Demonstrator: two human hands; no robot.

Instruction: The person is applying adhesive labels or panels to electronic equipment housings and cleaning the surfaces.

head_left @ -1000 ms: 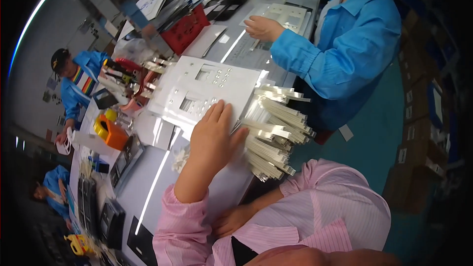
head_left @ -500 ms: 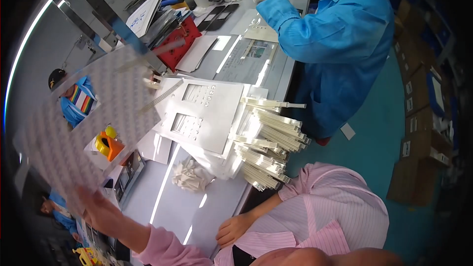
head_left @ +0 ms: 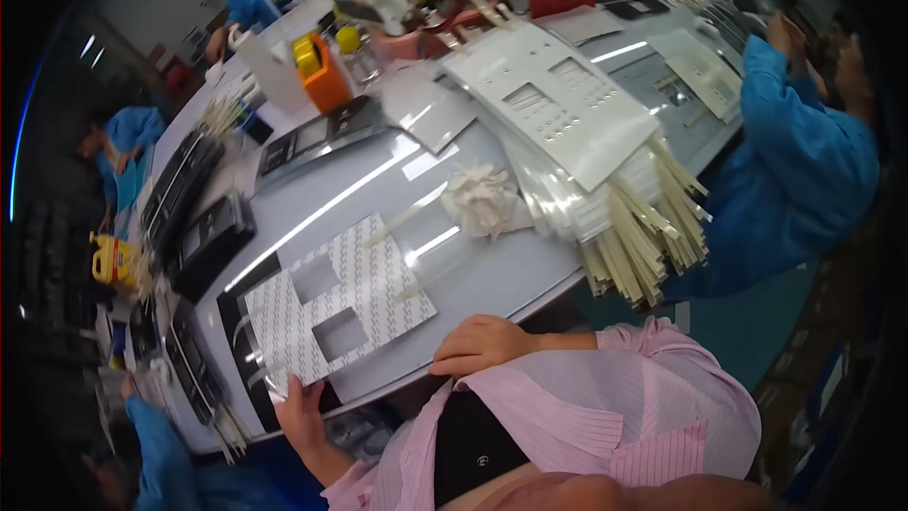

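l hand (head_left: pixel 306 426) fingers hold patterned sheet (head_left: pixel 359 289) corner; r hand (head_left: pixel 484 343) on bench (head_left: pixel 515 274) edge, can't tell if fingers wide/narrow

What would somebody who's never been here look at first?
Probably the patterned sheet with two square holes, near the front of the table, its lower corner at the left hand. Next might be the bright orange holder with its yellow ring, farther back on the left. On the right, pale strips fan out by a white panel.
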